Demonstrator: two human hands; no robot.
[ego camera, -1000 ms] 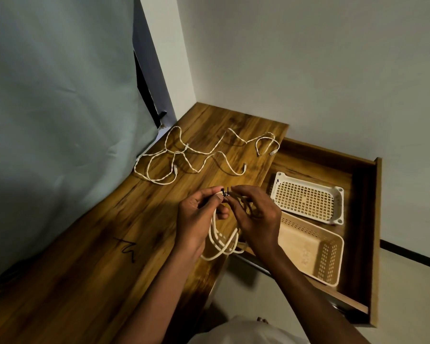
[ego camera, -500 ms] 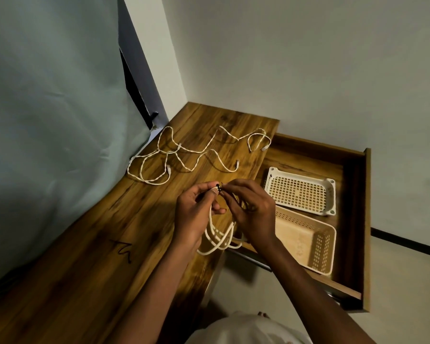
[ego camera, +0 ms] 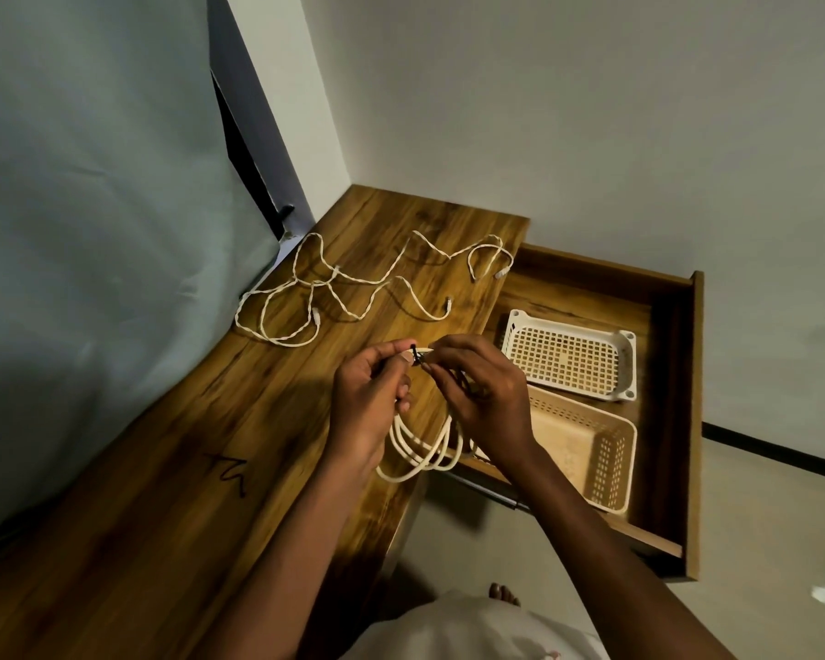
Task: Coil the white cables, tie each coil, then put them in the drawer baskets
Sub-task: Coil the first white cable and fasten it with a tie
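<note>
Since the earlier frames your hands have stayed pinched together at the top of the coil, and only your head has drifted, sliding the bench and drawer a little across the view; your left hand (ego camera: 370, 397) is closed with thumb and fingertips on a small dark tie (ego camera: 416, 353), and your right hand (ego camera: 484, 390) is closed on the same spot from the other side, so both grip the tie and the gathered strands beneath it; the coiled cable (ego camera: 420, 447) hangs in several loops below your fingers, over the bench edge beside the drawer; by my reading you are midway through tying this first coil, and whether the tie is fully cinched I cannot tell; the loose cables (ego camera: 353, 283) lie sprawled and uncoiled at the far end of the bench (ego camera: 172, 469), well apart from your hands, so those are yet to be coiled and tied; nothing sits in either basket, the white basket (ego camera: 627, 369) farther from you and the beige basket (ego camera: 610, 464) nearer, both in the open drawer (ego camera: 689, 421) to your right; a dark squiggle (ego camera: 229, 471) lies on the bench to your left, perhaps another tie; the bench is dark-grained wood, set in a corner of plain pale walls, with a pale sheet (ego camera: 91, 231) hanging along its left side.
</note>
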